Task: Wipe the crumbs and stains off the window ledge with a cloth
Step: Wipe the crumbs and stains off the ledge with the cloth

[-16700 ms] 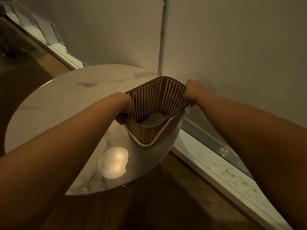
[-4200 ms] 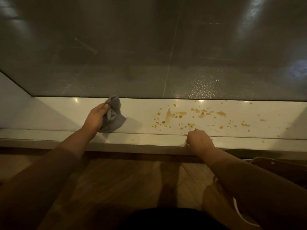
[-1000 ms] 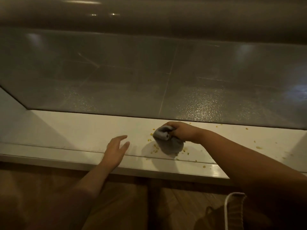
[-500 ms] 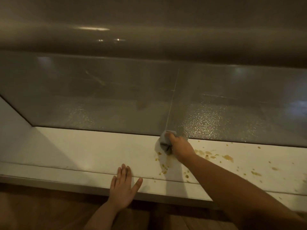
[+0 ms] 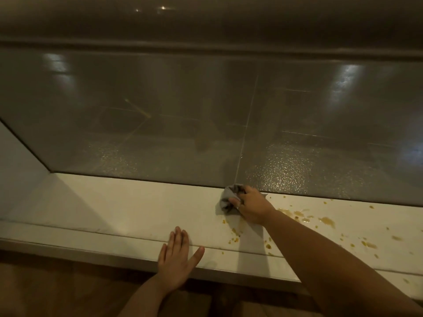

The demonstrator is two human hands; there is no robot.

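The white window ledge (image 5: 109, 209) runs across the view below the glass. My right hand (image 5: 250, 208) grips a bunched grey cloth (image 5: 226, 200) and presses it on the ledge right at the base of the glass. Orange-brown crumbs (image 5: 233, 236) lie in front of the cloth, and wet stains (image 5: 297, 213) with more crumbs spread to the right of my hand. My left hand (image 5: 176, 257) rests flat on the ledge's front edge with its fingers spread, holding nothing.
The large window pane (image 5: 160, 115) rises straight behind the ledge, with a vertical seam (image 5: 247, 124) above the cloth. A white side wall (image 5: 16, 161) closes the ledge on the left. Wooden floor (image 5: 57, 291) lies below the ledge.
My right hand with the cloth went from the ledge's front part back to the glass and stays there. My left hand settled flat on the front edge.
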